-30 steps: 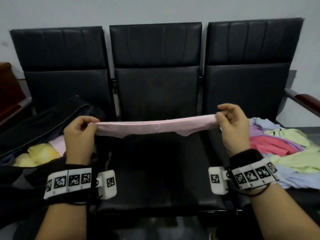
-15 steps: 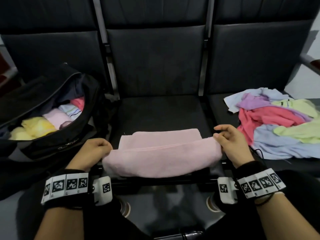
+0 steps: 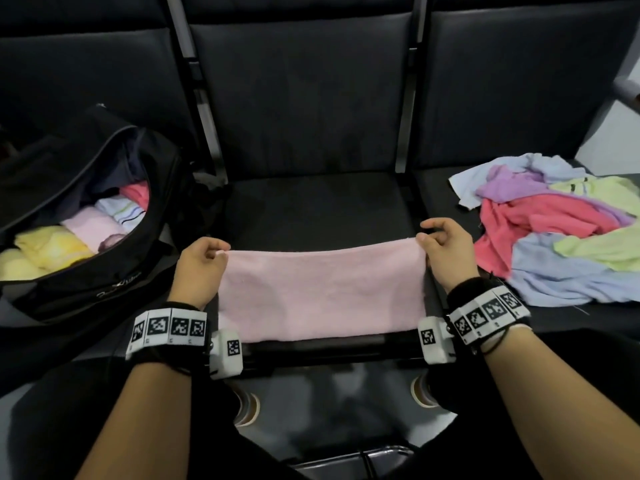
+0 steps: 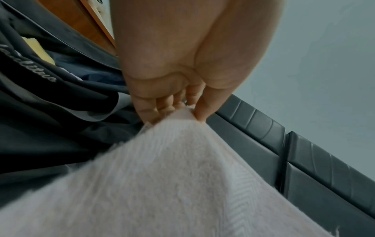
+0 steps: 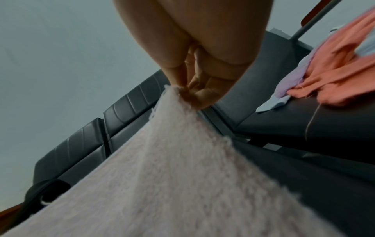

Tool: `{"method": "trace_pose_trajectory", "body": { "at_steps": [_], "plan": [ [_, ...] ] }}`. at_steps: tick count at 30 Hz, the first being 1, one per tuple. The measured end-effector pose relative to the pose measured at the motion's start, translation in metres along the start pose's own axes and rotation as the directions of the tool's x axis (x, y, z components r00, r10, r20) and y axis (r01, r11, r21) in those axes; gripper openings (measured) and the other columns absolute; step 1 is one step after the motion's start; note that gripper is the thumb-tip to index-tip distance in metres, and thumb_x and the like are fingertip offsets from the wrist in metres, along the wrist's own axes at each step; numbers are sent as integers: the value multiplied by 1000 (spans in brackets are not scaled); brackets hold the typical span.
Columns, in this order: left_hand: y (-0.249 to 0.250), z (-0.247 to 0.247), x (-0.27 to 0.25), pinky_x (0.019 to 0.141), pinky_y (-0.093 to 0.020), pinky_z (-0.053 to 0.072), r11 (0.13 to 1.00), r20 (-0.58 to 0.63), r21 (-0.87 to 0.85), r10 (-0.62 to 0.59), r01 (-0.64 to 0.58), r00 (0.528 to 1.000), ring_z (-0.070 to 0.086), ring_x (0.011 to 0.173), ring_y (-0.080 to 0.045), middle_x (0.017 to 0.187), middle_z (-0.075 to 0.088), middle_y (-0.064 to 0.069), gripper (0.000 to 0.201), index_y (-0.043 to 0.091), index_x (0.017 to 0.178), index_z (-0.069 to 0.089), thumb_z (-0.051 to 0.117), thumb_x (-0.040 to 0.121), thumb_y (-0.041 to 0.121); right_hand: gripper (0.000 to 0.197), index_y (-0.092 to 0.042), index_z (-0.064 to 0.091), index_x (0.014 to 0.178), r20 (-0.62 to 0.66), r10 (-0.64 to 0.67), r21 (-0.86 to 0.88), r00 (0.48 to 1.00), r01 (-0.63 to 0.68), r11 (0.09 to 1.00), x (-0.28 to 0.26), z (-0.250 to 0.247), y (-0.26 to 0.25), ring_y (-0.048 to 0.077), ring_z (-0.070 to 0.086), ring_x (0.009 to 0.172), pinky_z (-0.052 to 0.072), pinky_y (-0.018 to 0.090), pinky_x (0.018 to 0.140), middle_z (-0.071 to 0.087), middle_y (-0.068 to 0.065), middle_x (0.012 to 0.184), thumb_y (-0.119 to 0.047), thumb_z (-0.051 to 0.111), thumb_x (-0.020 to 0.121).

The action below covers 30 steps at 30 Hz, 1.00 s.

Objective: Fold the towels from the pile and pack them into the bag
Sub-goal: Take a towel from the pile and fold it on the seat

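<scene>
Here, the left grip [image 3: 201,261] and right grip [image 3: 446,251] each pinch a far corner of the pink towel [image 3: 322,292], spread on the middle seat [image 3: 311,206]. At 9 o'clock, the open black bag [image 3: 104,278] contains folded yellow, pink, striped and red towels; the loose pile [image 3: 554,223] lies at 3 o'clock.

The towel [image 3: 320,292] between my hands is pale pink. The bag [image 3: 104,268] is black, holding yellow, pink, red and white-striped towels. The pile [image 3: 561,230] mixes light blue, lilac, coral pink and pale green. The seats [image 3: 311,133] are black.
</scene>
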<state>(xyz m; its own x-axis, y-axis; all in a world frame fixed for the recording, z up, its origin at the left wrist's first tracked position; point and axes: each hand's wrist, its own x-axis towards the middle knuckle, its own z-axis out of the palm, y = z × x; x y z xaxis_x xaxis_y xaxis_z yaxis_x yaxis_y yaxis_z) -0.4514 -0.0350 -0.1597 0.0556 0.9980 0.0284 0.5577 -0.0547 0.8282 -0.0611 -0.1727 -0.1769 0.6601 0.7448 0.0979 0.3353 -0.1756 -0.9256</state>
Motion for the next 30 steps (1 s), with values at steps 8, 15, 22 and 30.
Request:
{"method": "trace_pose_trajectory", "body": {
  "at_steps": [8,15,22,30],
  "plan": [
    [-31,32,8,88,-21,45,991,-70,-36,-133,131,989,63,92,-12,116,64,-2,38,12,129,60,62,91,6,33,-15,60,123,64,85,-227,994,-69,971,16,27,25,19,63,84,50,34,84,64,-4,83,-18,67,91],
    [-65,41,-23,83,-29,44,948,74,268,-195,168,978,58,87,-22,106,63,-9,25,18,106,72,63,85,9,40,-12,61,124,152,257,-493,954,-152,857,-20,30,64,31,62,103,47,34,87,68,9,107,-31,66,90],
    [-64,34,-26,89,-34,48,940,134,300,-211,163,968,59,88,-28,101,62,-15,28,15,107,75,60,85,6,16,-19,62,80,151,341,-506,928,-223,833,-25,26,58,21,57,75,39,25,63,62,-4,75,-26,76,80],
    [-57,35,-31,87,-26,40,940,134,302,-206,158,969,55,92,-22,103,62,-8,27,12,110,75,60,88,6,24,-10,57,67,171,348,-334,922,-278,901,-30,22,50,19,54,63,37,28,54,58,2,66,-16,74,82]
  ]
}}
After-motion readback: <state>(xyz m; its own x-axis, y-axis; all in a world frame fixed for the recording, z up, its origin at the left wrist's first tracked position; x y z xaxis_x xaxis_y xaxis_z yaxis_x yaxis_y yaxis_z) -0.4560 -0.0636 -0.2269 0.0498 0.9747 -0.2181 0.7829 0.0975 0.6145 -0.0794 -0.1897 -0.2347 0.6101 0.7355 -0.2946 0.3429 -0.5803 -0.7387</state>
